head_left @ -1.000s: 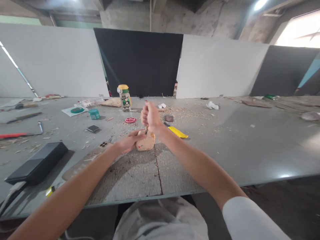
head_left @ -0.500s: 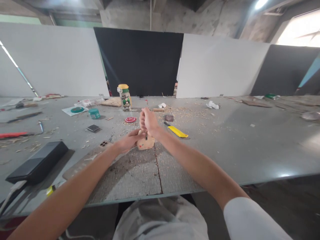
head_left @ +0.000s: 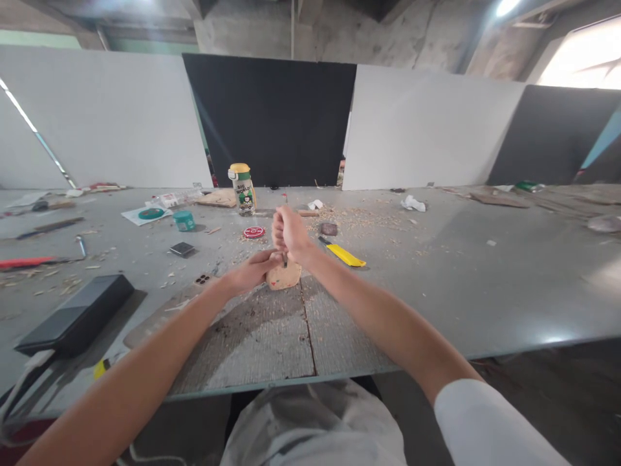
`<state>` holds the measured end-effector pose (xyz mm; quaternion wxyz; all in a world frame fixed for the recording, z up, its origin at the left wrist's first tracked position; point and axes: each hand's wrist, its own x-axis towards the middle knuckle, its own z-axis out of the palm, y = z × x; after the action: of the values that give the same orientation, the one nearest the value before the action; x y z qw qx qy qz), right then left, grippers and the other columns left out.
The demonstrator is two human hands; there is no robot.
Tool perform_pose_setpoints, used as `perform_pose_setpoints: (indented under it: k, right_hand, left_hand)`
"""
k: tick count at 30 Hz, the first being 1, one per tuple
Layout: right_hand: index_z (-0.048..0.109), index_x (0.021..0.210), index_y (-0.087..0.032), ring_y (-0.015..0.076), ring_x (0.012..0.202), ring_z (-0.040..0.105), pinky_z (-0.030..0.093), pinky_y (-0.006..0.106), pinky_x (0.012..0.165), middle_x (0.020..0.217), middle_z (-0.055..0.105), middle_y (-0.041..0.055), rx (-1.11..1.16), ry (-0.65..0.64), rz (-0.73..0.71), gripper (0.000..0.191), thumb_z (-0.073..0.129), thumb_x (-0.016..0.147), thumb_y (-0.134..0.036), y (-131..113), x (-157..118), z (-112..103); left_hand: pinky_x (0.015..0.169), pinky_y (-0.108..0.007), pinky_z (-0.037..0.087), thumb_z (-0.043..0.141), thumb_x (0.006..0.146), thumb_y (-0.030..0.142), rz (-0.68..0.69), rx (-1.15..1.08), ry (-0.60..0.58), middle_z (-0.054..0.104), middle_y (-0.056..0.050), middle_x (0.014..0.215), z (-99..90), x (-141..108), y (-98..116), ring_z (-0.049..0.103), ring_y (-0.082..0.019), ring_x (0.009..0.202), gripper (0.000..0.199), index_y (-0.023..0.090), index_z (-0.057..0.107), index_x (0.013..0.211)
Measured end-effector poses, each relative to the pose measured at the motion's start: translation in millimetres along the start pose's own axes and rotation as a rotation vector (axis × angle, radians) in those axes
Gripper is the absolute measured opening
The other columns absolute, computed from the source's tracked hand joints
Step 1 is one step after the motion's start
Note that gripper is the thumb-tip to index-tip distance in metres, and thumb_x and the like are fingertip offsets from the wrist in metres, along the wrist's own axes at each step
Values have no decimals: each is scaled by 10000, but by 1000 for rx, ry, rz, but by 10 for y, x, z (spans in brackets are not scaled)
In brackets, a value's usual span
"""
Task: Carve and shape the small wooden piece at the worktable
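A small pale wooden piece (head_left: 283, 277) with a few red and green marks lies on the board in front of me. My left hand (head_left: 253, 270) grips it at its left side, thumb along the top edge. Above it, my right hand (head_left: 291, 234) is a fist around an upright carving chisel (head_left: 285, 261). Only the chisel's short metal end shows below the fist, against the wood; a thin red-tipped end seems to rise above the fist. Where the blade meets the wood is partly hidden by the fingers.
A yellow utility knife (head_left: 345, 254) lies right of my hands. Beyond are a red round lid (head_left: 253, 232), a brown block (head_left: 328, 229), a yellow-capped bottle (head_left: 242, 191) and wood shavings. Left stand a teal jar (head_left: 184, 221) and a black power bank (head_left: 75, 314) with a cable.
My right fist has shifted very slightly and both hands stay at the wooden piece, which is tilted a little differently. The grips are unchanged.
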<state>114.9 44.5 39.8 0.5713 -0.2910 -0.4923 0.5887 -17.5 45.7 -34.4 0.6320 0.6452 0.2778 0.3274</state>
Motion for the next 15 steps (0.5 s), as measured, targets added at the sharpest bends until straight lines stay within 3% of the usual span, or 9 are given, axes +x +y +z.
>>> perform_pose_setpoints:
  k: [3, 8, 15]
  right_hand:
    - [243, 559, -231, 63, 392, 104, 93, 218, 364, 452, 170, -105, -3, -10, -55, 390, 390, 905, -339, -28, -16, 6]
    - [240, 548, -239, 63, 372, 126, 105, 219, 347, 431, 181, -105, -41, 29, 5, 407, 424, 897, -336, 12, -45, 32]
    - [231, 559, -230, 59, 371, 141, 126, 206, 355, 436, 191, -106, -61, 26, -83, 426, 404, 919, -380, -7, 16, -38]
  left_hand:
    - [779, -293, 501, 619, 884, 446, 13, 26, -38, 647, -74, 984, 12, -2, 8, 598, -175, 884, 331, 166, 642, 1059]
    - [724, -282, 493, 635, 860, 452, 44, 65, 25, 624, -45, 846, -8, 6, -18, 584, -160, 795, 335, 160, 642, 1025]
    - [691, -271, 482, 585, 891, 458, 95, 153, -24, 620, -48, 826, 48, -11, 46, 587, -166, 795, 364, 157, 637, 1088]
